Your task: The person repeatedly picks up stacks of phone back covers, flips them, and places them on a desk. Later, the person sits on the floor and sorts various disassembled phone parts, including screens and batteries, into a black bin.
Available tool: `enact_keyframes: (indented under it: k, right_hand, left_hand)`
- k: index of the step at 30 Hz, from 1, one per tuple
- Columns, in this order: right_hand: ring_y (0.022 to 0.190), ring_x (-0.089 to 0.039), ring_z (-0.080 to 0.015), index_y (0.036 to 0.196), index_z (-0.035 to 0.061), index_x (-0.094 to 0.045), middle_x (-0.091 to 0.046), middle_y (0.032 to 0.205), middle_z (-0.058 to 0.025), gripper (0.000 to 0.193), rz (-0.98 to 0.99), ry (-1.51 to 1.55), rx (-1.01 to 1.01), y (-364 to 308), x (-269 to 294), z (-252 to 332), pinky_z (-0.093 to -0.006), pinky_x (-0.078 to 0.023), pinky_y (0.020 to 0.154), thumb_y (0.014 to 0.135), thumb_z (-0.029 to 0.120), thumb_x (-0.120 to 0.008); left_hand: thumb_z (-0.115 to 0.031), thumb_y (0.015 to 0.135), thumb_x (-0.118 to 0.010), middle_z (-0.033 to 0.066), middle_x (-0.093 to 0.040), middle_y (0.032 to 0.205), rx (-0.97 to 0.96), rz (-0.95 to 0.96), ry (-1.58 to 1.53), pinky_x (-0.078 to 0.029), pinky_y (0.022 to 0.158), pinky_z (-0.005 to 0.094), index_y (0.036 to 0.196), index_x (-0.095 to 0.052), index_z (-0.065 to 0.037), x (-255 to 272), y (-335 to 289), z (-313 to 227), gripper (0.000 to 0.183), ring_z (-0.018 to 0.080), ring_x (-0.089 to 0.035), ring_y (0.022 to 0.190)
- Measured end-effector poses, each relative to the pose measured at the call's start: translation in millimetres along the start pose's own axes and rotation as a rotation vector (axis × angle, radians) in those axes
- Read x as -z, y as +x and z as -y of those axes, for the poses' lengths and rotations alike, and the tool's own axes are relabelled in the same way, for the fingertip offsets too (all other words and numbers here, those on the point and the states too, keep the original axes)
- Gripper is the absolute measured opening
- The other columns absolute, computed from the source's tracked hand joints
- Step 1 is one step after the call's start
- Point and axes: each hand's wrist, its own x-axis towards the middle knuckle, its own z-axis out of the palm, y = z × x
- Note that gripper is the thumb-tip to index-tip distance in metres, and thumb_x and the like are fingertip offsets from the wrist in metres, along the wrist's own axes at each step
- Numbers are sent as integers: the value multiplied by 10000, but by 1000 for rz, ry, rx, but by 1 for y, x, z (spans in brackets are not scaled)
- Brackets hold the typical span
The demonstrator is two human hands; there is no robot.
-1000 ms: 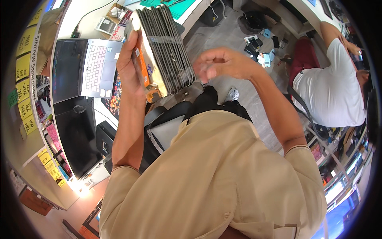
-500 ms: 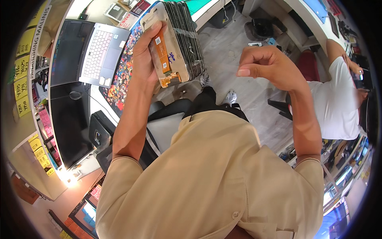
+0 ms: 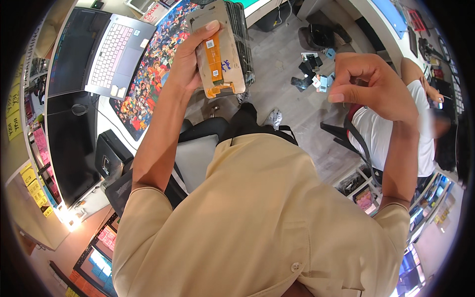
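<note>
My left hand (image 3: 188, 59) grips a thick stack of phone screens (image 3: 235, 49) by its left edge, thumb lying across the front one. That front screen shows its grey-beige back, with an orange flex cable (image 3: 213, 62) and a blue handwritten mark. Clear wrap or tape glints across the stack's side. Out to the right and apart from the stack, my right hand (image 3: 371, 84) is closed, its thumb and forefinger pinched together. Whatever lies in that pinch, if anything, is too small or too clear to see.
On the left desk stand an open laptop (image 3: 116, 62), a dark monitor (image 3: 71, 153) and a colourful patterned mat (image 3: 148, 74). Several phone-like pieces (image 3: 309, 72) lie on the floor near a black bin (image 3: 316, 37). A person in a white shirt (image 3: 368, 133) sits close on my right.
My right hand has moved further right, away from the stack. The stack has turned, so its front back-plate faces me more squarely. The view has shifted, bringing the pieces on the floor into sight.
</note>
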Motion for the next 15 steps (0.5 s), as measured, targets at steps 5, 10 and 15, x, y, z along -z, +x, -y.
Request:
enact_keyframes:
  k: [5,10,15]
  right_hand:
    - [717,-515,-78,835,14,-756,-619,794,10,212,53,98,-1,8,-17,39,-292,-388,646,920,140,-903]
    - [680,-532,-104,815,22,-773,-606,761,-7,175,167,-1,75,32,-42,75,-310,-377,616,904,101,-901]
    - [674,-579,-100,822,24,-771,-617,762,-7,158,262,-137,53,44,-52,103,-287,-399,583,908,90,-886]
  left_hand:
    - [-335,997,-809,88,-796,1116,43,-2,59,-674,869,358,1282,-699,-13,3,8,11,443,193,-808,969]
    - [-291,1007,-795,115,-787,1144,44,3,43,-668,871,360,1294,-700,-8,2,24,26,414,195,-793,963]
    - [-334,977,-832,103,-783,1132,82,7,38,-653,889,373,1341,-670,11,2,34,41,527,195,-793,963]
